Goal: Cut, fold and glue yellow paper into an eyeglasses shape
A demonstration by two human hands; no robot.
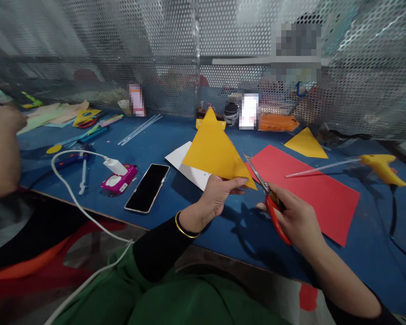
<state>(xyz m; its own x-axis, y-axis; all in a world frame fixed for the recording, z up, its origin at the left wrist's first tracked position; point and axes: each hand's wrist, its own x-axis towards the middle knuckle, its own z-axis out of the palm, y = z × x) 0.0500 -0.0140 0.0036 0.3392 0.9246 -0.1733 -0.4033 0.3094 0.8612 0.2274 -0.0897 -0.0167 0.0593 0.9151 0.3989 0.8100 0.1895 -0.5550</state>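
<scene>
My left hand point(218, 194) pinches the lower right part of a yellow paper triangle point(214, 151), its thumb on top and its fingers beneath. The triangle is raised above the table with one corner pointing away from me. In my right hand point(296, 214) are scissors point(274, 216) with red handles. Their blades point up and left, close beside the triangle's right corner; whether they touch the paper I cannot tell. Partly under the triangle lies a white sheet point(182, 155). A red sheet point(311, 189) lies flat beyond my right hand.
A yellow glue gun point(380, 167) with a clear stick lies at right, near another yellow paper piece point(307, 143). Left of my arm are a dark-screened phone point(147, 187) and a purple power socket point(119, 179) with a white cable. A co-worker's arm point(2, 153) rests at far left.
</scene>
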